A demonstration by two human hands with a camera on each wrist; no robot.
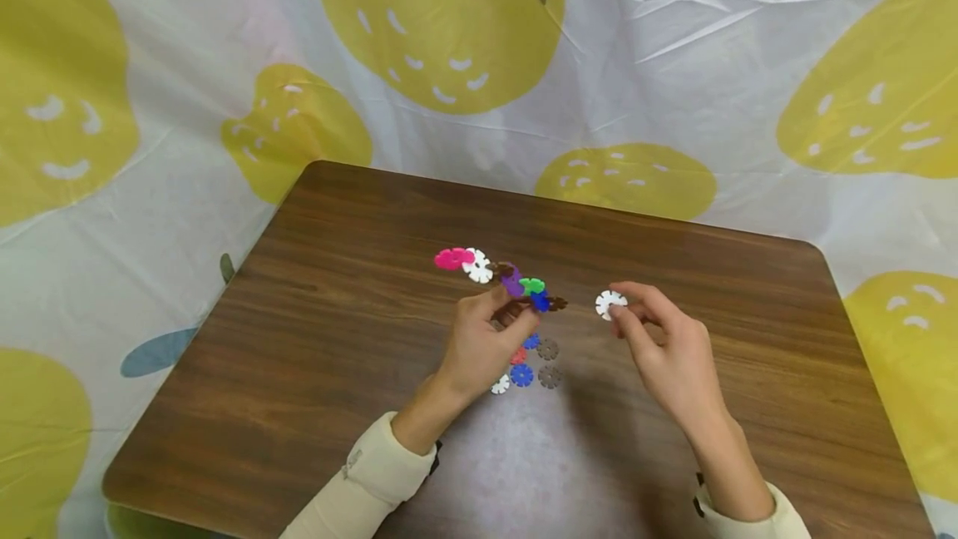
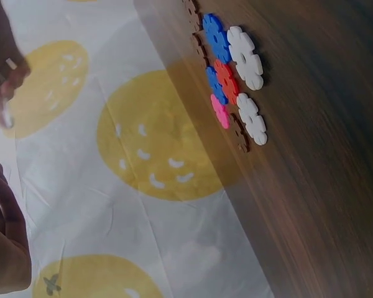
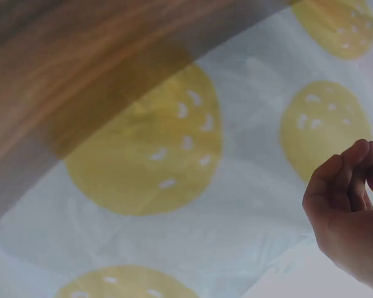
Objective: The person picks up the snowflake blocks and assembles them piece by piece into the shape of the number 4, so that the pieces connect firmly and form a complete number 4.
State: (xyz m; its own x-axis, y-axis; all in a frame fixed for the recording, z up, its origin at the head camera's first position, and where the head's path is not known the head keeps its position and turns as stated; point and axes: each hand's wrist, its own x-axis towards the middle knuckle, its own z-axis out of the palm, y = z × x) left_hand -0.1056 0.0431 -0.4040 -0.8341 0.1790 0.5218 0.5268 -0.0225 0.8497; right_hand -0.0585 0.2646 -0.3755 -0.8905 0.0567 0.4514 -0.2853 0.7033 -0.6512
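Observation:
My left hand (image 1: 482, 343) pinches a joined chain of notched plastic discs above the table. Along the chain run a pink disc (image 1: 451, 259), a white one, a brown one, a purple disc (image 1: 512, 281), a green disc (image 1: 532, 285), a blue one and a brown one at the right end. To the right, my right hand (image 1: 677, 356) pinches a single white notched disc (image 1: 604, 301) between thumb and fingers, apart from the chain. In the right wrist view the right hand (image 3: 345, 214) has curled fingers, its disc hidden.
Loose notched discs lie on the wooden table (image 1: 314, 339) below the left hand, among them a blue disc (image 1: 521, 375), a red disc (image 2: 226, 81), a white disc (image 2: 245, 57) and a pink disc (image 2: 219, 112). A fruit-printed cloth (image 1: 464, 140) hangs behind the table.

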